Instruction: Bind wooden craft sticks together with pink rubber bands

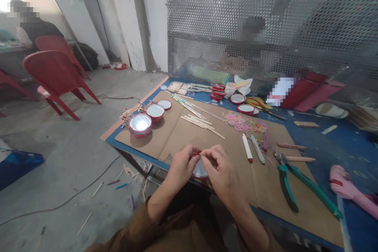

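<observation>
At the table's front edge, both hands are closed around a small round red-rimmed disc (pixel 201 169) with a pale, shiny face. My left hand (pixel 183 164) pinches its far rim with thumb and index finger. Close beside it, the fingertips of my right hand (pixel 220 168) are pinched at the same rim. Whatever finer piece may lie between the fingertips is too small to make out. Beyond the hands, flat wooden sticks (pixel 201 121) lie loose on a cardboard sheet (pixel 174 138). Colourful rubber bands (pixel 243 123) form a pile to their right.
Similar red-rimmed discs (pixel 140 124), some with sticks attached, stand at the left. Markers (pixel 247 147), green-handled pliers (pixel 285 185) and a pink glue gun (pixel 344 183) lie at the right. A perforated metal panel (pixel 206 15) borders the table's back. A person sits beyond red chairs (pixel 56 71).
</observation>
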Demonstrator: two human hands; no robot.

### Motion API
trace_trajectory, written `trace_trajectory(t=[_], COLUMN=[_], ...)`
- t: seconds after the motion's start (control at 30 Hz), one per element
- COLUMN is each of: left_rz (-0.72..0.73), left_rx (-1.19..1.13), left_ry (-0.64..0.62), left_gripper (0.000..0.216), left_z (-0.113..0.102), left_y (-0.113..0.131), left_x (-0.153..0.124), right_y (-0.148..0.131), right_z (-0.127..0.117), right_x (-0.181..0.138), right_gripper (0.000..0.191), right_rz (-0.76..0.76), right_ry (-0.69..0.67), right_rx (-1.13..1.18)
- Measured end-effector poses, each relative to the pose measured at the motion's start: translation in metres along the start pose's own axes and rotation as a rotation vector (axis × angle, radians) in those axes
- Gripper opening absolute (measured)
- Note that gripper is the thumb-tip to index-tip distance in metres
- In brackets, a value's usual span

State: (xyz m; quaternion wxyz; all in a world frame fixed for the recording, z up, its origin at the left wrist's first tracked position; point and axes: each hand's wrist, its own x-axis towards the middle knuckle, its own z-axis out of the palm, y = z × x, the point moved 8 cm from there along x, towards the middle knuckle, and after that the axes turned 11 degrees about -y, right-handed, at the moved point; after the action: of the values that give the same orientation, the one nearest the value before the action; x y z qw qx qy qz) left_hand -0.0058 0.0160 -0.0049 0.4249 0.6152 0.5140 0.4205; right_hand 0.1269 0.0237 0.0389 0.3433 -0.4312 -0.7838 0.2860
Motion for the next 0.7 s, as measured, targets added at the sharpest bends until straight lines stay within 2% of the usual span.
trace_trajectory(t=[0.2,0.33,0.57,0.63,0.7], left_rz=[-0.028,-0.048,-0.036,-0.04,-0.041], left_rx=[-0.018,-0.047,-0.086,-0.095,-0.114], left_ry=[-0.011,-0.012,-0.032,-0.018,-0.004], left_gripper=[0.016,0.019,0.02,0.02,0.02], left_z=[-0.015,-0.016,-0.013,-0.013,-0.014], left_y=[-0.003,-0.006,-0.008,-0.01,-0.01], left_x=[0.001,0.002,0.004,0.004,0.005], right_y=[0.002,0.005,0.012,0.012,0.013], right_z=[0.009,0.014,0.018,0.014,0.003], right_x=[0.022,0.031,0.031,0.031,0.029], right_gripper=[0.016,0.016,0.019,0.021,0.024], right_rz=[0.02,0.042,0.07,0.059,0.067], right_ry=[-0.073,-0.156,-0.204,-0.17,-0.051], right_rx=[0.092,0.147,0.196,0.18,0.152])
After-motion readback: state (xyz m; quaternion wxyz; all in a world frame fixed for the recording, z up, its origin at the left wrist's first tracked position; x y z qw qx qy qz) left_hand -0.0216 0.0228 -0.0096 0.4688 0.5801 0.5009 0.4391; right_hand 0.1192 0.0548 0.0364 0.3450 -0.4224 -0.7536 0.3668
